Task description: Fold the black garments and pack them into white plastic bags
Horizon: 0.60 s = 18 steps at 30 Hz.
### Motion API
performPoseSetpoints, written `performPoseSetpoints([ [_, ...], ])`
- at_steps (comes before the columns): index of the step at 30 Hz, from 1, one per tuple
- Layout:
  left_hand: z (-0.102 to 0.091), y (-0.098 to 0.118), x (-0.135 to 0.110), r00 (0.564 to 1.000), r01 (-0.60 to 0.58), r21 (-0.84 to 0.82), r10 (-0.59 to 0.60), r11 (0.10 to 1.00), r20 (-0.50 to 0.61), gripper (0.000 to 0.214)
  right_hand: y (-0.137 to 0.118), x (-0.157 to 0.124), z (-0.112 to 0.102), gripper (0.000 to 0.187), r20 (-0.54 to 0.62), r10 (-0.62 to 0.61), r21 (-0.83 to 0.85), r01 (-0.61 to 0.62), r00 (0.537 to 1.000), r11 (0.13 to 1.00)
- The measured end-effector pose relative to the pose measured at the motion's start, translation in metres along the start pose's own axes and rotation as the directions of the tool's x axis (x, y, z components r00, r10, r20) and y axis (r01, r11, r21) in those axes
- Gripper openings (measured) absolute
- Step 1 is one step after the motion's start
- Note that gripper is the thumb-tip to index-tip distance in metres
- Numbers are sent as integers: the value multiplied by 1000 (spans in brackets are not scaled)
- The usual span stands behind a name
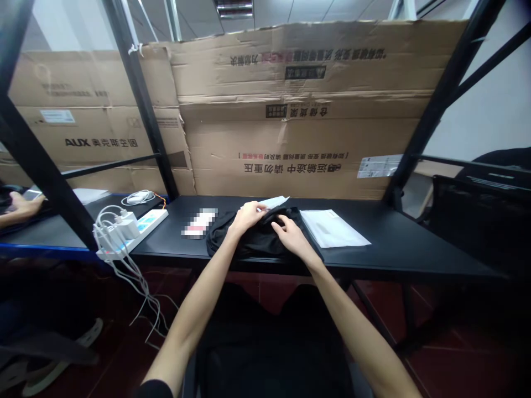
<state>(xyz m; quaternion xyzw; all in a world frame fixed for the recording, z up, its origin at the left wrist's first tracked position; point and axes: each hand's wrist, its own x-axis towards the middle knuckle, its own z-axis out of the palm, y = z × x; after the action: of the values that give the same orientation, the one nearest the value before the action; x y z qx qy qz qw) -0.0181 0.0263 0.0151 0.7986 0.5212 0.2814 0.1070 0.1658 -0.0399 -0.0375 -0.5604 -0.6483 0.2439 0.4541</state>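
- The left hand [246, 216] is curled over the top of a crumpled black fabric bundle [238, 240], its fingers bent down beside a pale, thin paper slip [274, 202]; whether it pinches the slip or only presses the cloth, I cannot tell.
- The right hand [292, 235] is half open, with its curved fingers [279, 221] resting on the upper edge of the bundle and gripping nothing that shows.
- The bundle lies bunched and unflattened in the middle of the black tabletop surface [415, 243], directly in front of the person, and the slip pokes out from behind it.
- A flat white paper packet [332, 228] lies just right of the bundle, with its edge almost touching it.
- A small rectangular item, pixelated beyond recognition [199, 223], lies just left of the bundle, untouched.
- Further left, a white power strip [133, 232] holds white chargers with tangled white cables [124, 265].
- Large brown cardboard sheets with printed lettering [302, 83] stand behind the surface.
- At far left, a co-worker's hand [25, 204] rests beyond a black metal upright [45, 166].
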Motion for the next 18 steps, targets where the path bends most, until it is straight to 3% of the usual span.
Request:
performPoseSetpoints([
  [2,2,-2,0,1000,3,-8,-3,1000,-28,30,3,12,10,35,-19,70,249,-63,997,966],
  [5,7,-3,1,999,-16,-8,16,1000,-46,29,3,23,21,35,-39,213,542,-158,976,825],
  [9,10,1,-4,995,-74,-8,74,997,-63,27,-3,28,22,28,12,263,755,-181,965,631],
  [13,9,7,-16,991,-100,-34,96,994,-91,28,-9,29,18,20,11,337,866,-177,942,467],
  [16,9,9,-22,980,-106,-58,94,993,-173,29,-10,30,17,19,2,355,860,-183,935,476],
  [18,8,8,-23,962,-118,-64,98,991,-254,31,-11,30,16,16,-20,313,833,-157,949,530],
])
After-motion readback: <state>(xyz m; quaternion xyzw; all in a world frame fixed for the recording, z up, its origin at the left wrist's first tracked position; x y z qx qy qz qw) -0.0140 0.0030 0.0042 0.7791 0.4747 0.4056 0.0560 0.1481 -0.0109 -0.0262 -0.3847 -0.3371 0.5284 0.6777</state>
